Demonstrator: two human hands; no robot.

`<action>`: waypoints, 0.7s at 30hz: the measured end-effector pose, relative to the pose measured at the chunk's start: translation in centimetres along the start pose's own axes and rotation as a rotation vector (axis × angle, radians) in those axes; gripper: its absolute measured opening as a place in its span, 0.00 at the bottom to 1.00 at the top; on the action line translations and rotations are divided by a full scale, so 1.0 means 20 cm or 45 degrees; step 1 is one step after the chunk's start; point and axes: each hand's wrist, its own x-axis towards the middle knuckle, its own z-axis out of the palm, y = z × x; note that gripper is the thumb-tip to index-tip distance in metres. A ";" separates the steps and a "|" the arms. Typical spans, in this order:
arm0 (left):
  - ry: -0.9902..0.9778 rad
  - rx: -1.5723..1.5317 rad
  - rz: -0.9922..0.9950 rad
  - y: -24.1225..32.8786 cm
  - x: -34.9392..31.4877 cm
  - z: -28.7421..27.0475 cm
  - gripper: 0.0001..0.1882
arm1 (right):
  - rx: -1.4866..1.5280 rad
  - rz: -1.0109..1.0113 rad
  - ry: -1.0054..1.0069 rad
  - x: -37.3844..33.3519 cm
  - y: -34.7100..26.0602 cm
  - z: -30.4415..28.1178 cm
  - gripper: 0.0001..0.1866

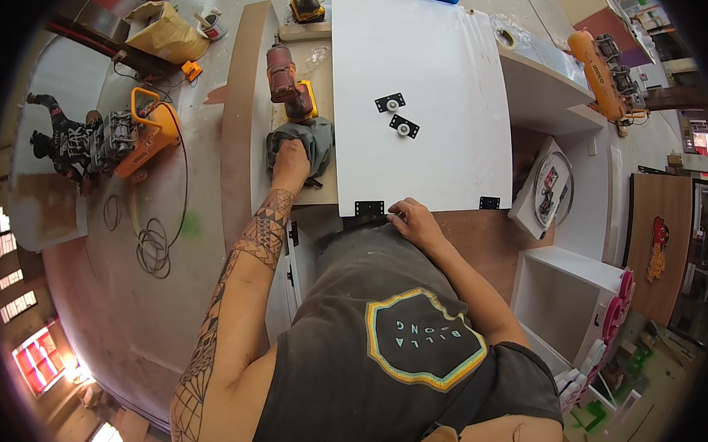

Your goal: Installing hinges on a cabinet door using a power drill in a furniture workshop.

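Note:
My left hand [290, 162] reaches into a dark grey cloth bag [317, 144], and its fingers are hidden in the folds. My right hand [414, 221] rests at the near edge of a white panel [418, 52], its fingers curled closed; what they hold, if anything, cannot be made out. Just left of it, a black mounting plate [369, 208] sits along that edge. A second black plate [490, 203] is at the near right corner. Two black plates with pale wheels, one roller plate [391, 102] and another roller plate [403, 126], lie on the panel.
Beyond the bag stands a red and yellow cordless drill [289, 82], with another power tool [307, 6] farther off. A wooden board [246, 107] runs along the left. An orange compressor [149, 139] and a crouching person [70, 142] are farther left. A white cabinet [562, 291] stands lower right.

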 end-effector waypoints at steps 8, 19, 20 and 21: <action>-0.005 -0.080 -0.043 -0.03 0.06 0.00 0.11 | 0.019 -0.058 0.079 -0.01 0.01 -0.05 0.11; -0.025 -0.072 0.027 -0.05 -0.06 0.00 0.13 | 0.035 -0.188 0.045 0.14 -0.06 -0.04 0.11; 0.067 -0.074 0.053 -0.06 -0.06 -0.01 0.13 | 0.036 -0.196 0.051 0.15 -0.07 -0.04 0.11; 0.078 -0.069 0.047 -0.08 -0.07 -0.02 0.13 | 0.054 -0.205 0.027 0.17 -0.08 -0.04 0.11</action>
